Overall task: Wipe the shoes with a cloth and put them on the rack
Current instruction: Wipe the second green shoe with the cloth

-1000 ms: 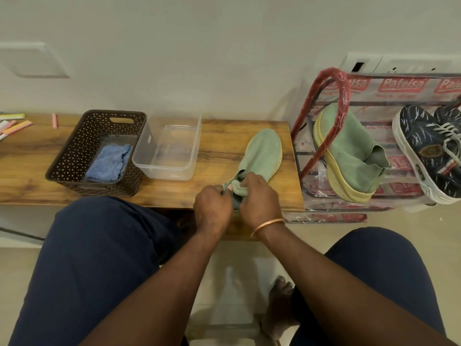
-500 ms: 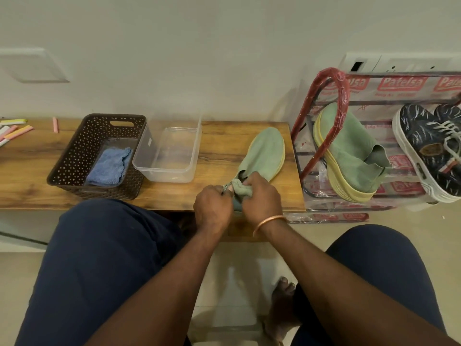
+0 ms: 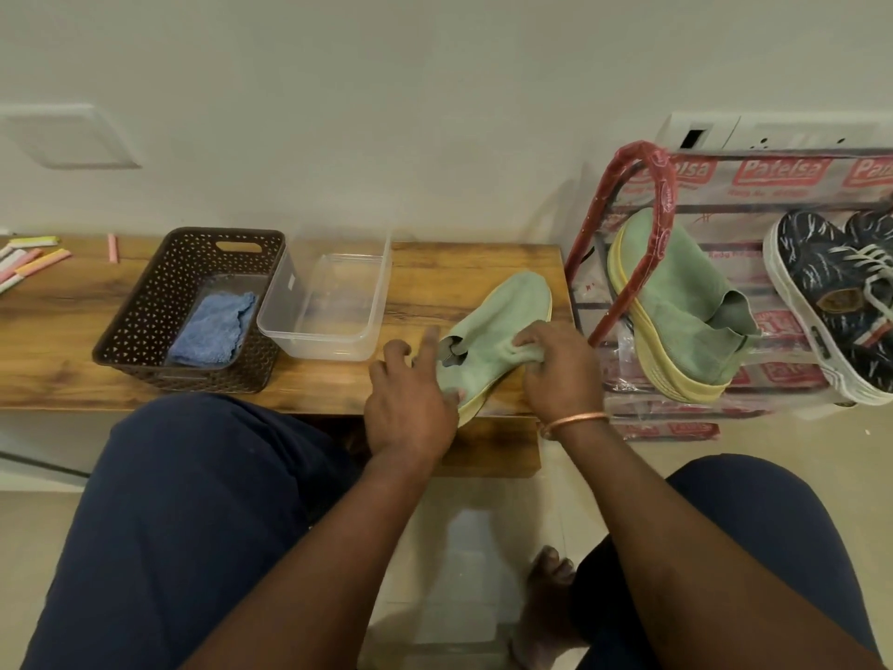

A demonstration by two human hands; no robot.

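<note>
At the far left of the frame, pastel sticks [image 3: 34, 263] lie on the wooden tabletop [image 3: 58, 340], apart from the work. Next stands a brown perforated basket [image 3: 145, 326]. The blue cloth [image 3: 212, 328] lies bunched in its near right corner with no hand on it, so we judge that no wiping is under way right now. A clear plastic container [image 3: 328, 307] stands just beside the basket.

At centre frame the left hand [image 3: 410, 403] sits at the heel of the green slip-on shoe [image 3: 502, 321], index finger raised and the others loosely bent. We cannot tell whether its grip has the heel. The shoe lies at the tabletop's right end, toe pointing to the upper right. The right hand [image 3: 560, 374] has a clenched grip on the shoe's soft upper, bunching the fabric, probably to lift it.

At the right, the rack [image 3: 642, 186], wrapped in printed plastic, carries the matching green shoe [image 3: 676, 307], tilted, and dark patterned sneakers [image 3: 821, 292] at the frame's edge. The place beside its mate looks like where this shoe is headed.
</note>
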